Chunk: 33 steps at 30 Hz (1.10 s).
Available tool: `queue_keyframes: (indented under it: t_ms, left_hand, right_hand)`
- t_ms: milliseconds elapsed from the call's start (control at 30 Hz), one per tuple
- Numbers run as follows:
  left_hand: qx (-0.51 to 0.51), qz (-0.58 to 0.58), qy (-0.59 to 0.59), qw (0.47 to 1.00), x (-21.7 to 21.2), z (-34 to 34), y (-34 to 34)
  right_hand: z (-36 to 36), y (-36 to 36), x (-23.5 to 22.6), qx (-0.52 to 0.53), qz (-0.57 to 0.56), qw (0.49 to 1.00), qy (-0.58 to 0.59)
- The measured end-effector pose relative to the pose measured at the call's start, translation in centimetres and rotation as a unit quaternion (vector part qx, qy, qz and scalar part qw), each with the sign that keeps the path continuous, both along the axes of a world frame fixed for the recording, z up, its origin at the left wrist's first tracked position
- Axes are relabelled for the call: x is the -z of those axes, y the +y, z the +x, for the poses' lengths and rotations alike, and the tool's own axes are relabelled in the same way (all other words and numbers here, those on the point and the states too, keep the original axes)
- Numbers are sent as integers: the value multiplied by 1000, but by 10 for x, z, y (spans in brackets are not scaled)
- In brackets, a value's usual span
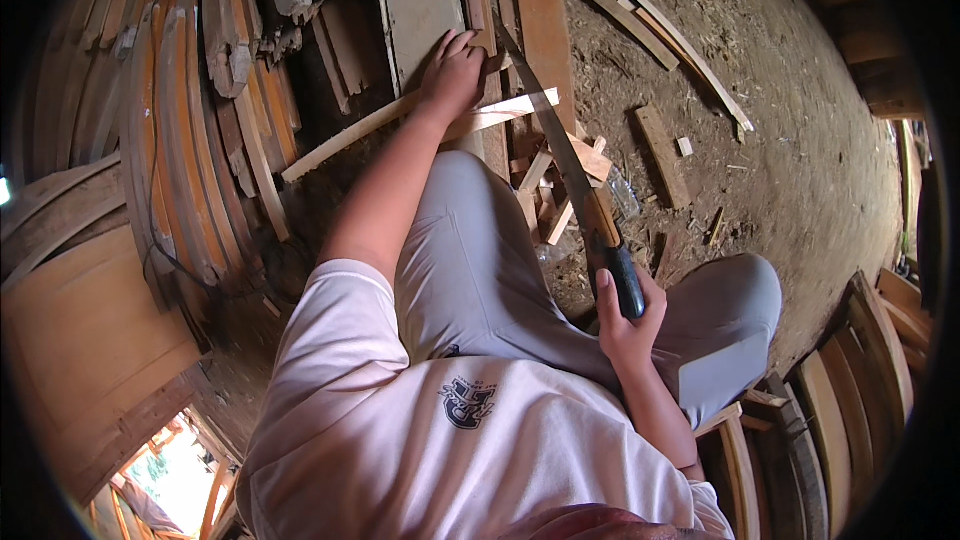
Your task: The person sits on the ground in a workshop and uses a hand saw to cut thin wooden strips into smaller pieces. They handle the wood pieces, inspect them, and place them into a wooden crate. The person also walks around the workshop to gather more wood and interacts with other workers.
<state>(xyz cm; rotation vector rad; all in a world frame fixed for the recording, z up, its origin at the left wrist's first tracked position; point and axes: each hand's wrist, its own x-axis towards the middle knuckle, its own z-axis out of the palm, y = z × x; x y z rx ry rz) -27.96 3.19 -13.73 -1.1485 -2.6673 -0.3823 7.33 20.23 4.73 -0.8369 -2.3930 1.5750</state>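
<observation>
My right hand [632, 325] is closed round the dark handle of a handsaw [560, 135]. The long blade slants up and to the left, its far part beside my left hand and close to the wood there. My left hand [455, 78] presses down with bent fingers on a wooden strip [495, 65], whose end shows by the blade. Just below, a pale wooden stick [510, 112] lies crosswise and passes behind the blade. A long thin strip [350, 137] runs out left from under my left wrist. Exactly where the saw's teeth touch is too small to tell.
Beyond my left hand lie a grey board [420, 0] and a brown plank [543, 25]. Short offcuts [545, 175] are heaped by my knee. Stacked long boards [185, 130] fill the left. Loose slats [690, 55] and a wood block [662, 157] lie on the dirt floor at right.
</observation>
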Motion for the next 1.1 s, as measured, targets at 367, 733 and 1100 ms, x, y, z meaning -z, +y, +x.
queue_keyframes:
  t_ms: [367, 733, 1100]
  left_hand:
    - [-1, -66, 1, 998, 19, -5, 4]
    - [-103, -45, -78, 991, 72, -29, -5]
    - [-67, 63, -49, 995, 78, -29, -15]
  right_hand:
    - [8, -21, 1, -15, 45, 999, 1]
    - [11, -38, -2, -42, 79, 996, -19]
    - [10, -31, -6, -41, 27, 999, -18]
